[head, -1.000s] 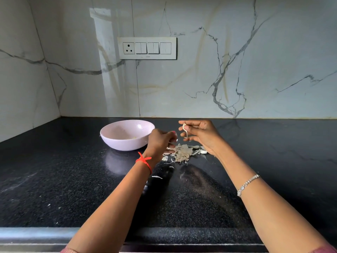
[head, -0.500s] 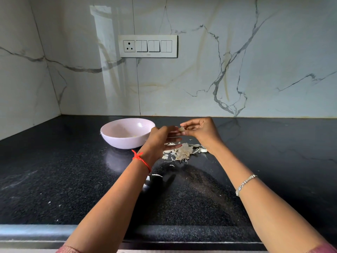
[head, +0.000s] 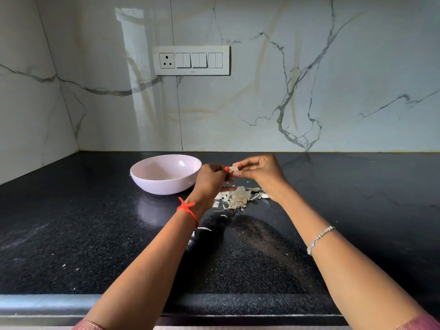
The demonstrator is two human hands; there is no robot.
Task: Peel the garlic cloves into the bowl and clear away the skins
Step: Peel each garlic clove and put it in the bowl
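While left hand (head: 209, 179) and right hand (head: 262, 172) meet pinching clove (head: 233, 168) mid-peel, bowl (head: 152, 184) has few bits, skins (head: 238, 197) heaped on counter (head: 95, 234), clearing not started, I'd guess.

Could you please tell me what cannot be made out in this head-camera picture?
Head view:
1. Garlic clove: tiny, and the fingertips of the left hand and right hand partly cover it; remaining skin unclear.
2. Bowl: its near wall hides the bottom; peeled cloves cannot be counted.
3. Pile of skins: the left hand covers its left edge; unpeeled cloves within cannot be told.
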